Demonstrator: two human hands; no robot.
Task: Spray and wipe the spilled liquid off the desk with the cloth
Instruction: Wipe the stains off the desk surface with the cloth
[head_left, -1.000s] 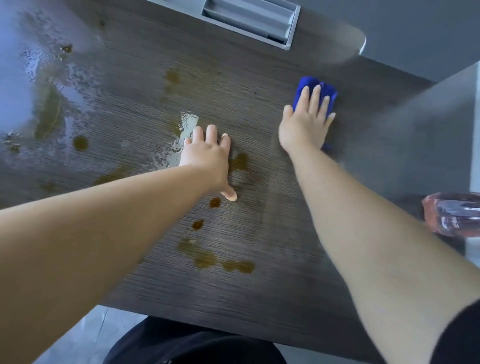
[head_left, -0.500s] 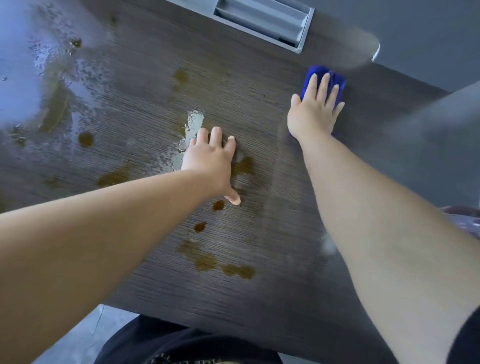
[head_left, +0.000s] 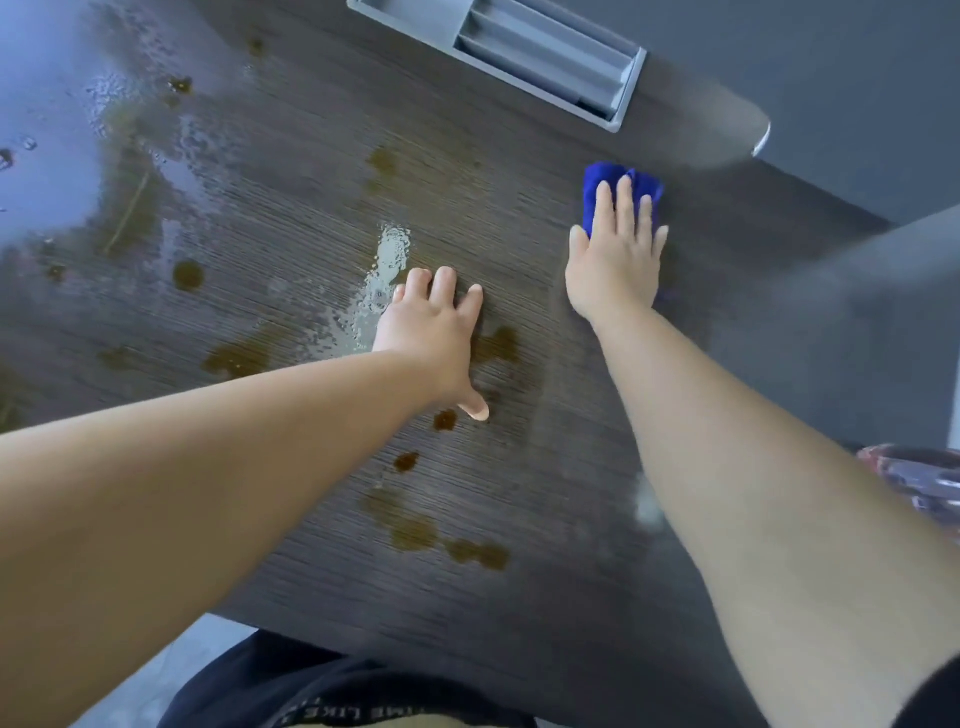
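On the far right part of the desk (head_left: 545, 597), short of its back edge, the blue cloth (head_left: 597, 182) lay bunched under the right hand (head_left: 615, 265). That hand's fingers were straight and pressed flat on the cloth; nothing was gripped. The left hand (head_left: 431, 332) rested palm down on the wood nearer the middle, fingers spread and uncurled, holding nothing, just beside a pale wet patch (head_left: 387, 270). Brown spilled liquid (head_left: 413, 535) stood in separate spots and smears between the left hand and the near edge, and across the left half of the top. A pinkish spray bottle (head_left: 914, 483) showed in part at the right border, too blurred for detail. A grey slotted tray (head_left: 519, 57) was set into the back of the top.

Assessment: the cloth was judged soft, light and limp, and likely to bunch or skid on the wet surface. Flat palm pressure over its middle appeared the sound hold; pinching a corner would probably let it trail. Most of the spill appeared unwiped.
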